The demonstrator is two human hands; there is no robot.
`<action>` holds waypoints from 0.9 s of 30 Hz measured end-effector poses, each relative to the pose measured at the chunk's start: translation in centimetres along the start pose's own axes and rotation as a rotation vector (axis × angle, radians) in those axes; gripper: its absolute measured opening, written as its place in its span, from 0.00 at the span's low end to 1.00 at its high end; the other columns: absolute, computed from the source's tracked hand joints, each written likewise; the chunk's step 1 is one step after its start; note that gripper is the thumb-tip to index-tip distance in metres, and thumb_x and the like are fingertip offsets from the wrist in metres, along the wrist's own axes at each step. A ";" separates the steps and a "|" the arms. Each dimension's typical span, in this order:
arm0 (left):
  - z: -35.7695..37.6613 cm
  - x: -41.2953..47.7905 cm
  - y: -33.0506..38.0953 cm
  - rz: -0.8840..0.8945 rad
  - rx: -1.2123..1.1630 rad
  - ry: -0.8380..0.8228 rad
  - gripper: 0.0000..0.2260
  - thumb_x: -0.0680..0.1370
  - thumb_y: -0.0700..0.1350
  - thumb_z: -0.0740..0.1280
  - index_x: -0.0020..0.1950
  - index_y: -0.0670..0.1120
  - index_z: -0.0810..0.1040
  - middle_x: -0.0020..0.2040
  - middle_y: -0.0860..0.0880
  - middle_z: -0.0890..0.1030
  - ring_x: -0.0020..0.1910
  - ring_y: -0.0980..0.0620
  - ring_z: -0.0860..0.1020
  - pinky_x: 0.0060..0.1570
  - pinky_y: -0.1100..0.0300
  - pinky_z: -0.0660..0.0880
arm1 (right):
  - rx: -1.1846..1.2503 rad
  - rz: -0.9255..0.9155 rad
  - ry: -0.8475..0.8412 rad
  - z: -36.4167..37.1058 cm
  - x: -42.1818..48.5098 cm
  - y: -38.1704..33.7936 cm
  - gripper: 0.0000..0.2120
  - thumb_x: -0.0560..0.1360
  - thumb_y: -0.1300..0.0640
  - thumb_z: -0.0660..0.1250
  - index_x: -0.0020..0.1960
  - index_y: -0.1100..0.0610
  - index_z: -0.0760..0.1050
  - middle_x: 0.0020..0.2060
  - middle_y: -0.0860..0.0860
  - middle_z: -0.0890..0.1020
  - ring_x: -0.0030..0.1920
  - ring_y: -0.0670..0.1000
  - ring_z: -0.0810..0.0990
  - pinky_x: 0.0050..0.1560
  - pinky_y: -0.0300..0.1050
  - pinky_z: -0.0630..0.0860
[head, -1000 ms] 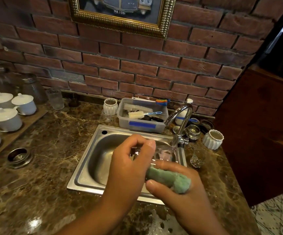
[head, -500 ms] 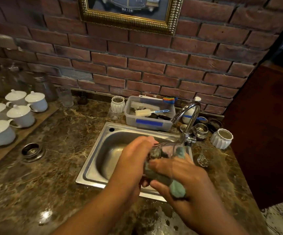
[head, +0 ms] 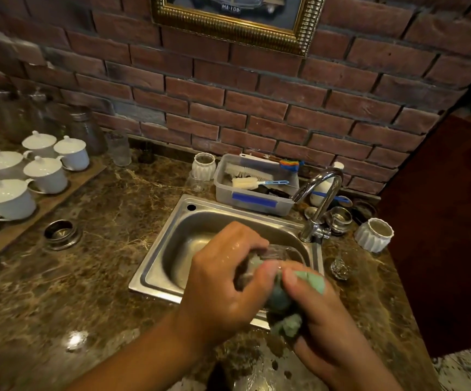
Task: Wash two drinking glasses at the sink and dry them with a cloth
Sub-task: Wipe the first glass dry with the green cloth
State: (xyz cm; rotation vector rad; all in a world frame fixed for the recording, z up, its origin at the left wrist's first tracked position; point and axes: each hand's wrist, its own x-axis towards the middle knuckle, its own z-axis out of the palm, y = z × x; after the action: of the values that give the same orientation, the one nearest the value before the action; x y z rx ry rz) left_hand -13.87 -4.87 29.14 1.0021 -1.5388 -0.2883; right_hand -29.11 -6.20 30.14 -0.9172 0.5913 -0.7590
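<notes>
I am watching my left hand (head: 223, 280) clenching the wet glass (head: 273, 253) above the sink (head: 155, 266)'s near rim, my right hand (head: 321, 314) gripping the green cloth (head: 280, 300) pushed inside; I am fearing it slipping, cracking against steel.

The sink (head: 155, 266) is brushed stainless steel; at its 2 o'clock corner the tap (head: 320, 193) is polished chrome. The countertop (head: 81, 277) is glossy veined brown marble. At 12 o'clock stands a translucent plastic tub (head: 252, 203). The wall (head: 256, 103) is rough, matt red brick.
</notes>
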 end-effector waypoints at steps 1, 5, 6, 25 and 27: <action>-0.3 -0.3 -0.7 0.121 0.080 -0.040 0.11 0.77 0.46 0.65 0.47 0.39 0.81 0.42 0.46 0.81 0.40 0.50 0.79 0.38 0.55 0.77 | 0.164 0.069 -0.025 -0.2 0.0 0.2 0.28 0.65 0.53 0.81 0.58 0.67 0.80 0.54 0.67 0.82 0.55 0.63 0.83 0.56 0.54 0.82; -1.0 -3.0 -2.5 0.038 -0.002 -0.089 0.09 0.77 0.47 0.65 0.53 0.45 0.78 0.47 0.48 0.81 0.47 0.50 0.80 0.45 0.53 0.78 | -0.029 0.188 -0.017 -0.8 0.5 0.5 0.18 0.71 0.59 0.75 0.57 0.69 0.80 0.54 0.69 0.82 0.53 0.61 0.83 0.55 0.52 0.81; -0.9 -3.6 -2.4 -0.102 -0.058 -0.079 0.09 0.77 0.50 0.64 0.54 0.49 0.77 0.48 0.51 0.81 0.49 0.52 0.80 0.47 0.56 0.78 | -0.182 0.186 0.000 -0.9 0.7 0.1 0.14 0.73 0.58 0.74 0.53 0.67 0.82 0.51 0.68 0.84 0.50 0.59 0.84 0.52 0.50 0.82; 0.0 -4.9 -3.5 -1.158 -1.513 -0.382 0.32 0.71 0.61 0.76 0.69 0.45 0.78 0.51 0.35 0.80 0.36 0.42 0.80 0.33 0.55 0.79 | -0.944 0.223 -0.363 -3.0 4.3 -6.1 0.14 0.76 0.57 0.70 0.59 0.62 0.78 0.52 0.59 0.84 0.52 0.61 0.83 0.54 0.63 0.79; 0.2 -4.4 -3.1 -1.186 -1.437 -0.260 0.35 0.65 0.61 0.80 0.65 0.43 0.80 0.50 0.33 0.80 0.35 0.41 0.80 0.33 0.53 0.79 | -0.907 0.108 -0.142 -2.9 4.1 -6.3 0.07 0.77 0.55 0.70 0.53 0.55 0.82 0.46 0.59 0.84 0.43 0.59 0.82 0.44 0.50 0.79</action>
State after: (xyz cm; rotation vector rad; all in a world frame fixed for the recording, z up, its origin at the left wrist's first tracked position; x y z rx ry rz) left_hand -13.13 -3.60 23.90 0.5103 -0.3918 -2.0370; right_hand -30.80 -13.24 33.60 -1.7359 0.8691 -0.2957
